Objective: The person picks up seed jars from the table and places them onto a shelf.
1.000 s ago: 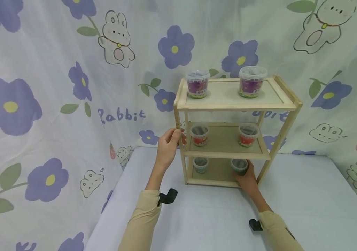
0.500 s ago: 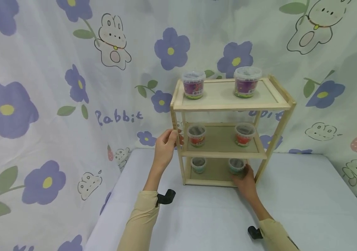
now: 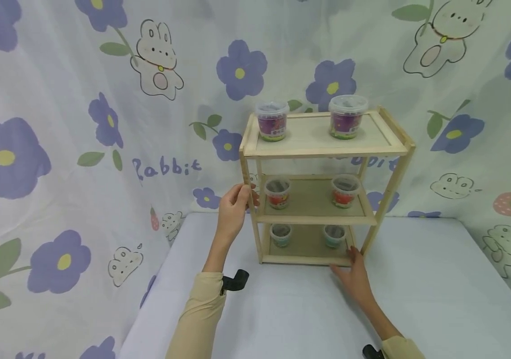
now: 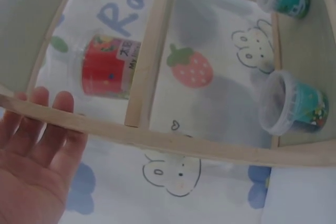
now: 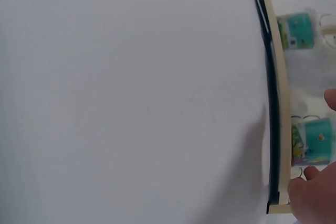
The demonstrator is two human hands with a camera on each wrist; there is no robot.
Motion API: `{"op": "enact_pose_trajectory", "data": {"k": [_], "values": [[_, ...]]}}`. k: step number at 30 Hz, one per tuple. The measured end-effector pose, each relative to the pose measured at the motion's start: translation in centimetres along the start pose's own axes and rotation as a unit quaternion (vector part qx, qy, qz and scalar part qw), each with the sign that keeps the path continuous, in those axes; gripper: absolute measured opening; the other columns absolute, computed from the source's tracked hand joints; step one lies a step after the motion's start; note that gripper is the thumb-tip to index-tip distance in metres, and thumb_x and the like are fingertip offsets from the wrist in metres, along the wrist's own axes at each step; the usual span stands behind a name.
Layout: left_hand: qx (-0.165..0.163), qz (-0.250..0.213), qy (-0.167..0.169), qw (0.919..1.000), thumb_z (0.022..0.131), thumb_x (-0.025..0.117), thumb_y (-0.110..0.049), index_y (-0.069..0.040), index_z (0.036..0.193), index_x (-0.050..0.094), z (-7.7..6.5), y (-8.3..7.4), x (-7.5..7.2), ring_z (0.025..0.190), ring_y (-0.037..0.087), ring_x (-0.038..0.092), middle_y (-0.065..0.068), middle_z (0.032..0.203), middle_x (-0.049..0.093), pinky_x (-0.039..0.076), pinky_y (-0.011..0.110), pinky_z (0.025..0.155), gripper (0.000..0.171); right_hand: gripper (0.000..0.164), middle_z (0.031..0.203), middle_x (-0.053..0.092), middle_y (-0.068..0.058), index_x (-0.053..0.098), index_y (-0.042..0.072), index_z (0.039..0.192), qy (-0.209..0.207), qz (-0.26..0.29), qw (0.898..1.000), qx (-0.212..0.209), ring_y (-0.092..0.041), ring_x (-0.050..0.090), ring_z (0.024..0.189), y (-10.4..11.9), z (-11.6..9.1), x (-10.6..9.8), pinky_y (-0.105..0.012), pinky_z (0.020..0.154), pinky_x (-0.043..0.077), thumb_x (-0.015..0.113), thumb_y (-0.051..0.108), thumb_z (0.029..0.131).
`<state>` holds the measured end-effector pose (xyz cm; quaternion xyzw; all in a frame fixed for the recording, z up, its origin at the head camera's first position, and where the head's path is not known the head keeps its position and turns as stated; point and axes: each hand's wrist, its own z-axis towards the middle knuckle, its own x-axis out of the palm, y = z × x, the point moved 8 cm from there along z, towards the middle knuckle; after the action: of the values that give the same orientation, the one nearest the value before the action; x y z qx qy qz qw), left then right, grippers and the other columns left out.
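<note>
My left hand grips the front left post of a three-tier wooden shelf rack; in the left wrist view its fingers pass behind the post. My right hand is at the front right of the bottom shelf, thumb and fingers spread, holding nothing. Just behind it stands a small clear-rimmed teal plastic tub, upright on that shelf. A matching teal tub stands to the left. On the middle shelf are two red-labelled tubs, left and right.
Two purple-labelled tubs, left and right, stand on the top shelf. The rack stands on a white-covered table. Behind and to the left hangs a curtain printed with flowers and rabbits.
My right hand has let go of the right teal tub on the bottom shelf and drawn back toward the front edge. My left hand keeps its grip on the post.
</note>
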<state>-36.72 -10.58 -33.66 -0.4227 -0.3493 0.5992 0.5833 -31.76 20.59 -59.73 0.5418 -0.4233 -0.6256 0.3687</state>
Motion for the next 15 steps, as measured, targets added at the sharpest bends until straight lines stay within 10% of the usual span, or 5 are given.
{"op": "enact_pose_trajectory", "data": {"k": [6, 10, 15], "values": [[-0.015, 0.032, -0.032, 0.9989, 0.105, 0.047, -0.034, -0.001, 0.121, 0.064, 0.2, 3.6, -0.9, 0.099, 0.039, 0.067, 0.024, 0.106, 0.069, 0.053, 0.048, 0.091, 0.040, 0.083, 0.149, 0.038, -0.027, 0.014, -0.005, 0.153, 0.027, 0.023, 0.999, -0.003, -0.044, 0.035, 0.140, 0.4, -1.9, -0.4, -0.057, 0.116, 0.026, 0.064, 0.031, 0.097], [-0.047, 0.082, -0.059, 0.9937, 0.105, 0.047, -0.037, -0.007, 0.132, 0.059, -2.3, 7.0, -1.7, 0.119, 0.031, 0.061, 0.015, 0.126, 0.065, 0.046, 0.048, 0.103, 0.042, 0.073, 0.148, 0.041, -0.025, 0.017, -0.003, 0.153, 0.037, 0.041, 0.998, -0.021, -0.041, 0.043, 0.136, 1.7, -3.8, -1.4, -0.023, 0.106, 0.042, 0.057, 0.030, 0.102], [-0.088, 0.109, -0.037, 0.9895, 0.106, 0.047, -0.030, -0.007, 0.139, 0.052, -6.2, 10.5, -2.2, 0.135, 0.032, 0.047, 0.014, 0.141, 0.055, 0.036, 0.051, 0.113, 0.040, 0.065, 0.148, 0.039, -0.028, 0.018, -0.004, 0.153, 0.021, 0.051, 0.997, -0.055, -0.042, 0.040, 0.136, 3.6, -5.0, -4.0, 0.001, 0.093, 0.034, 0.050, 0.026, 0.105]]}}
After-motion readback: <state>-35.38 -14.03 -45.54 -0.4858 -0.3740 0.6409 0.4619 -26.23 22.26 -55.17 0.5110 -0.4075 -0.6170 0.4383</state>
